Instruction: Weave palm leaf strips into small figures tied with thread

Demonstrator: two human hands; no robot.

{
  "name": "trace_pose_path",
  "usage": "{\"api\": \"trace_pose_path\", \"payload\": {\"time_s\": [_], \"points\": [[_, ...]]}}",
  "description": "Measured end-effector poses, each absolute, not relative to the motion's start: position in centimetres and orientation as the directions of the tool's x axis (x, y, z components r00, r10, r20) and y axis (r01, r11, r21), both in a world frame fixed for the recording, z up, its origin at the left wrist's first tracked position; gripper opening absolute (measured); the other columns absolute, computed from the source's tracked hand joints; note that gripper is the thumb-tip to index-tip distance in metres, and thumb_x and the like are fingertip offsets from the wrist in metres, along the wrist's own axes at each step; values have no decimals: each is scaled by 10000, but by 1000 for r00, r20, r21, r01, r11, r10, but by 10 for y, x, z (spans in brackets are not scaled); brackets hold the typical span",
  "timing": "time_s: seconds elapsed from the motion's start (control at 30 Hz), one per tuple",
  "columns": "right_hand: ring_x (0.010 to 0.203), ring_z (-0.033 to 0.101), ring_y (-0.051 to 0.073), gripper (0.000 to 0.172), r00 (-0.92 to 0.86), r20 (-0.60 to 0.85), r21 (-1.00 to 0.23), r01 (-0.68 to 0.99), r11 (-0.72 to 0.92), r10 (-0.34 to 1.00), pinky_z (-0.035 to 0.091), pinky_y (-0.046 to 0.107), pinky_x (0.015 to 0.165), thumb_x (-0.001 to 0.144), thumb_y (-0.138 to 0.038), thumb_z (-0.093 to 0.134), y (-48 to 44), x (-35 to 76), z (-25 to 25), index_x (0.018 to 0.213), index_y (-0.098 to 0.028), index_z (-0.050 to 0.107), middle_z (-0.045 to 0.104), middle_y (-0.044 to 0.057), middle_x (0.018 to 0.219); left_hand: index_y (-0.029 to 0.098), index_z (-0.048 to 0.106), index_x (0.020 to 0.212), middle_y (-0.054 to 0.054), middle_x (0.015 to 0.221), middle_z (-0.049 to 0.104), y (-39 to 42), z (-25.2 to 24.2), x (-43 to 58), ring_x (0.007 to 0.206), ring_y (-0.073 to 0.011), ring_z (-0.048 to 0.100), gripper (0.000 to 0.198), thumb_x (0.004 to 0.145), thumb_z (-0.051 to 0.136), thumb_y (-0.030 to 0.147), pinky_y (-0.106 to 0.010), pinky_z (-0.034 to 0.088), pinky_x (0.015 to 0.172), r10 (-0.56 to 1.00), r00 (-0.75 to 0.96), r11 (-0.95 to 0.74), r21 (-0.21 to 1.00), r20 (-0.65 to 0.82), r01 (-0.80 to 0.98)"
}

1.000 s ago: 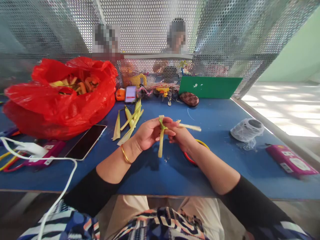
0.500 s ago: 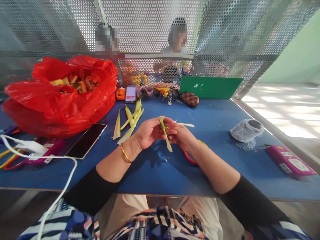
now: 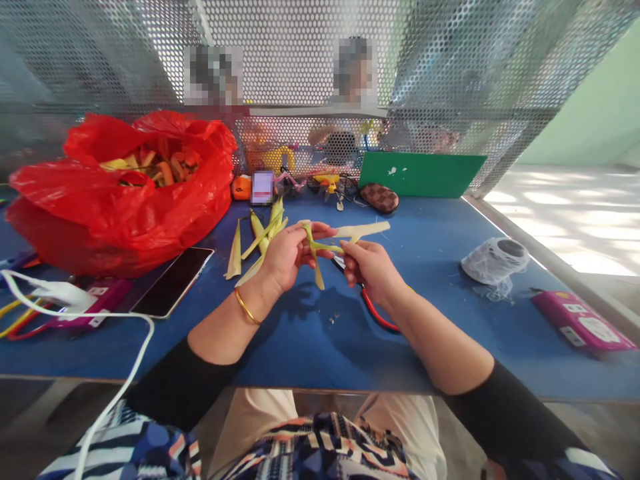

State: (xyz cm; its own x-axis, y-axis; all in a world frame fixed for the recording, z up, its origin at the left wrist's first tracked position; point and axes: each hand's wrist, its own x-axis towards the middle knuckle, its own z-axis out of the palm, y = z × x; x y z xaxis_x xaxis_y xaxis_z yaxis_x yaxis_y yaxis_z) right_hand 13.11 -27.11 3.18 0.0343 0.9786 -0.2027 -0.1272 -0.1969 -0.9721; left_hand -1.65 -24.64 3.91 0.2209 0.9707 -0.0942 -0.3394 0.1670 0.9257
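My left hand (image 3: 289, 255) pinches a yellow-green leaf strip (image 3: 314, 257) just above the blue table (image 3: 310, 333). My right hand (image 3: 369, 265) grips the other end, where a paler strip (image 3: 363, 231) sticks out to the right. The two strips cross between my hands. A pile of loose leaf strips (image 3: 260, 241) lies just left of my left hand. Under my right wrist lie scissors with red and yellow handles (image 3: 376, 313).
A red plastic bag (image 3: 120, 190) of folded leaf pieces sits at the left, with a dark phone (image 3: 173, 281) and a white cable (image 3: 100, 313) in front. A white net roll (image 3: 493, 261) and a pink box (image 3: 580, 321) lie at right. Behind the perforated metal screen (image 3: 320, 60) sit other people.
Both hands have risen and drawn slightly apart. The pale strip in my right hand now stands out wider to the right, and the scissors under my wrist show more.
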Motion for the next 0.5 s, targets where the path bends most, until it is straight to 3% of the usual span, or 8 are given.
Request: {"api": "trace_pose_path", "payload": {"time_s": [0.1, 0.2, 0.27, 0.4, 0.5], "points": [[337, 444, 69, 346, 24, -193, -959, -215, -184, 981, 374, 195, 352, 798, -338, 683, -274, 131, 32, 563, -190, 477, 457, -70, 435, 117, 673, 908, -117, 941, 763, -246, 38, -16, 524, -141, 683, 208, 839, 485, 174, -178, 380, 366, 978, 189, 146, 947, -94, -287], [387, 483, 79, 340, 141, -60, -970, -243, -24, 988, 425, 215, 425, 793, -397, 669, -274, 130, 28, 593, -198, 480, 480, -65, 467, 116, 659, 852, -118, 894, 761, -246, 36, -15, 483, -137, 662, 197, 841, 467, 159, -184, 375, 357, 967, 224, 176, 955, -123, -237], [447, 511, 93, 318, 233, 80, -975, -182, 125, 969, 457, 240, 493, 803, -429, 641, -271, 130, 23, 628, -203, 502, 510, -54, 503, 117, 658, 862, -111, 843, 759, -246, 35, -14, 464, -134, 649, 205, 853, 458, 163, -186, 375, 352, 955, 263, 199, 954, -138, -225], [699, 589, 139, 220, 359, 383, -923, 114, 367, 851, 489, 296, 713, 804, -414, 614, -260, 135, 11, 752, -201, 609, 634, -3, 703, 119, 663, 912, -85, 743, 744, -247, 35, -13, 434, -123, 622, 225, 879, 450, 181, -181, 364, 344, 943, 305, 208, 952, -134, -225], [812, 621, 166, 237, 320, 352, -936, 134, 326, 879, 483, 317, 785, 828, -430, 568, -254, 136, 5, 789, -201, 617, 672, 31, 820, 106, 673, 957, -82, 700, 730, -249, 35, -13, 411, -115, 596, 240, 889, 463, 203, -185, 358, 341, 927, 347, 227, 948, -140, -224]]}}
